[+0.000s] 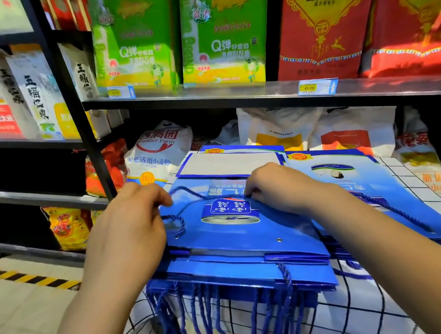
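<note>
shelf (207,98) overhead behind bag stack (247,234), open floor (25,306) left

Flat blue paper bag (233,233) tops a stack (238,282), its rope handle (183,224) looped across it

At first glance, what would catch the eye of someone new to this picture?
The stack of blue paper bags in the lower middle stands out first, its cords hanging over the near edge. On it, the left hand and the right hand both pinch a blue cord handle. Above, green packs and red packs stand on the upper shelf.
</note>
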Demonstrator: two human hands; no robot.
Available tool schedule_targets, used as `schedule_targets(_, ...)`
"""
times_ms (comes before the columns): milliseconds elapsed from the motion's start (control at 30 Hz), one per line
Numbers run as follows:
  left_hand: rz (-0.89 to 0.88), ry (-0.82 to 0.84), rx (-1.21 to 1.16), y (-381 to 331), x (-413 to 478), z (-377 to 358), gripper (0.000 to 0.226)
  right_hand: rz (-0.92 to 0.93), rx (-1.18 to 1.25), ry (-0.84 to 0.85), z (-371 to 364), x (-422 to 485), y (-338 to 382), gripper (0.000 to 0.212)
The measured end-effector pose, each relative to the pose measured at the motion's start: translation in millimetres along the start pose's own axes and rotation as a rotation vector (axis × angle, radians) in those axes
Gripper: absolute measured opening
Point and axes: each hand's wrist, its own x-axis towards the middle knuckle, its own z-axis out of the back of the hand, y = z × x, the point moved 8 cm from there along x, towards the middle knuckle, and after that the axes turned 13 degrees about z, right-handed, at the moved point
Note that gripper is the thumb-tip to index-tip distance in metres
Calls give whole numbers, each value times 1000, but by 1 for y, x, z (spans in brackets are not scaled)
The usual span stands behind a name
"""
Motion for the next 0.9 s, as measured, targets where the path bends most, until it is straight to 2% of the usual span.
schedule_targets(67,-8,-43,62,-5,-3,-2,30,-23,52,-27,4,-6,1,20)
schedule_targets(100,-35,-64,41,-9,-5,0,34,-32,77,-46,8,-9,0,18)
schedule_targets(167,-153,-80,-101,-24,-12,9,29,-38,160,-68,14,-19,1,14)
schedule_targets(233,-305,36,-194,-41,-22,6,23,-52,352,-100,19,-34,4,7)
schedule_targets(367,-432,435,-141,-65,-49,-35,41,-178,784,-169,20,-67,15,19)
schedule_targets(500,-422,486,-60,-66,-53,-60,52,-249,950,-213,15,-84,23,17)
schedule_targets(600,-405,491,-109,-62,-51,-66,59,-252,954,-262,12,-90,23,14)
schedule_targets(767,-385,491,-147,-61,-51,-67,56,-302,916,-405,7,-97,12,17)
schedule_targets(900,-380,491,-147,-60,-51,-66,56,-316,849,-400,2,-97,10,15)
